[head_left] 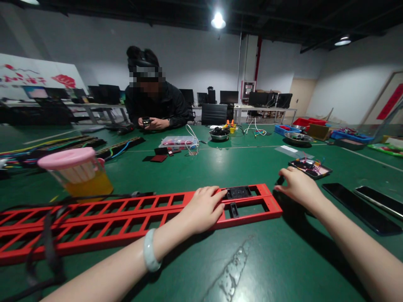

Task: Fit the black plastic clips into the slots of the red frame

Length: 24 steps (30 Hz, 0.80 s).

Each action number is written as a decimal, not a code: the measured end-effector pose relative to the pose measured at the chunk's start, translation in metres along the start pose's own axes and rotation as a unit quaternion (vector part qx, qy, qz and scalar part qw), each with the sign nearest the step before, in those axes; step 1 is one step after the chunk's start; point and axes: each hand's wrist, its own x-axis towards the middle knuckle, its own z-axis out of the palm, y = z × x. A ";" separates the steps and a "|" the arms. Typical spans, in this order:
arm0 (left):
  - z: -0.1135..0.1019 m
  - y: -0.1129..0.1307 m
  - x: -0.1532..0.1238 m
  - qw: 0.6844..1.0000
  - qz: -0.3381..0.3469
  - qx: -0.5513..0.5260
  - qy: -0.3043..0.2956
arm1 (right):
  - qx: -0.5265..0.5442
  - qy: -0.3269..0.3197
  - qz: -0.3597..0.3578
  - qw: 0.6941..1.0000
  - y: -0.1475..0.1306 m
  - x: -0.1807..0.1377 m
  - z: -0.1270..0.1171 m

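A long red frame [132, 235] with two rows of rectangular slots lies across the table in front of me. My left hand [204, 209] rests flat on it with the fingers somewhat apart, index fingertip at the edge of a black block [239, 192] seated in the far row. In the near row, close to those fingers, a small black part [233, 210] stands in a slot. Just beyond the frame's right end, my right hand [297, 186] pinches a small black piece [279, 180] above the table; its exact kind cannot be made out.
Behind my right hand sits a tray of wired parts [310, 167]. Two phones, one black [359, 205], lie at right. A pink-lidded container [78, 172] and a black strap [50, 243] are at left. Across the green table [252, 163], a person [154, 100] holds a small object.
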 end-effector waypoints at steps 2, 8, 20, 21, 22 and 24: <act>0.000 0.000 0.000 1.000 -0.001 0.003 0.002 | 0.063 0.066 -0.035 0.995 -0.014 -0.001 0.001; 0.001 0.000 -0.001 1.000 0.004 0.004 0.006 | 0.270 0.053 -0.198 0.941 -0.054 -0.018 0.001; 0.001 0.002 -0.002 1.000 -0.002 0.000 0.008 | 0.381 -0.050 -0.265 0.884 -0.079 -0.033 0.021; 0.000 0.002 -0.002 1.000 -0.002 0.000 0.008 | 0.379 -0.053 -0.263 0.886 -0.079 -0.033 0.022; 0.000 0.003 -0.002 1.000 -0.002 -0.001 0.008 | 0.376 -0.056 -0.262 0.887 -0.079 -0.033 0.023; 0.000 0.003 -0.002 1.000 -0.003 -0.002 0.007 | 0.369 -0.058 -0.260 0.890 -0.079 -0.033 0.024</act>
